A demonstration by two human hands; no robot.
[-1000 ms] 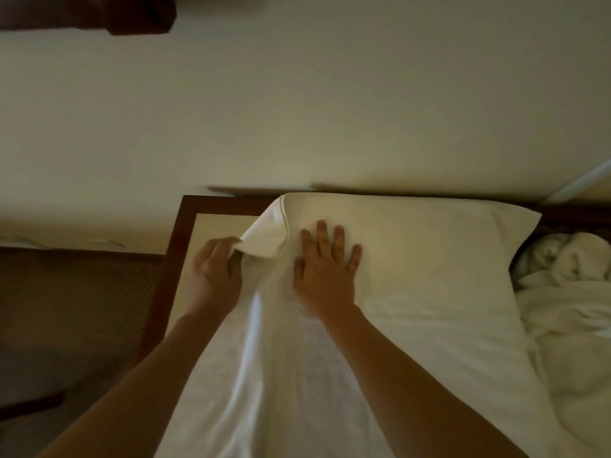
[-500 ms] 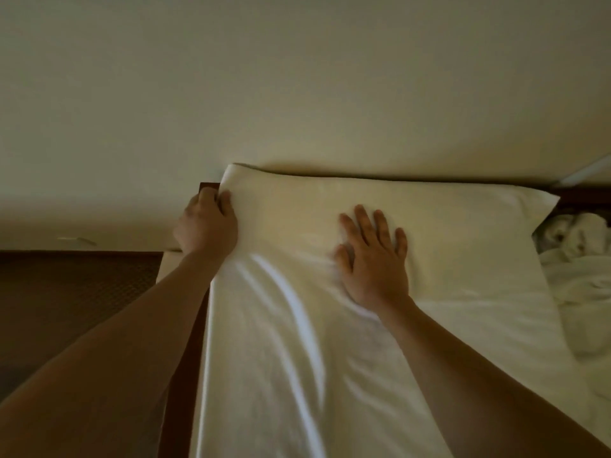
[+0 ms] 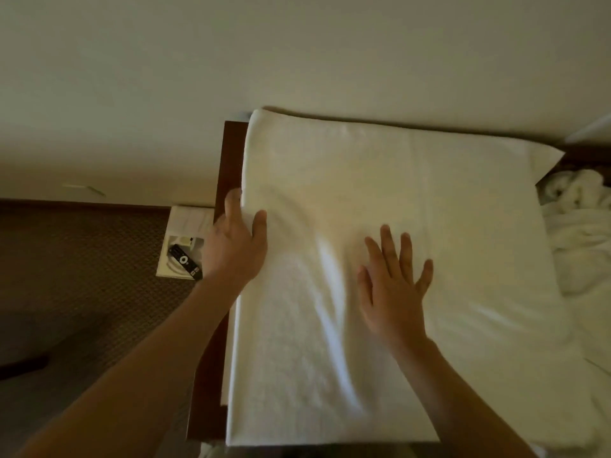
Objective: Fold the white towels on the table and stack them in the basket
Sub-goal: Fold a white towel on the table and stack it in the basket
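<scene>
A white towel (image 3: 380, 259) lies spread flat across the dark-framed worktop (image 3: 231, 153), its far edge against the wall and its left edge running just inside the frame. A second ago its far-left corner was lifted and curled back in the left hand (image 3: 236, 246); that corner is now laid down and squared, so the towel appears ready for its next fold. The left hand has slid nearer along the left edge and rests there with fingers relaxed, thumb on the cloth, gripping nothing. The right hand (image 3: 393, 285) lies palm-down with fingers spread, pressing the middle of the towel, and has moved rightward, smoothing creases that remain between the two hands. A heap of unfolded towels (image 3: 582, 233) waits at the right. No basket is in view. A remote (image 3: 185, 261) lies on a low surface left of the worktop.
</scene>
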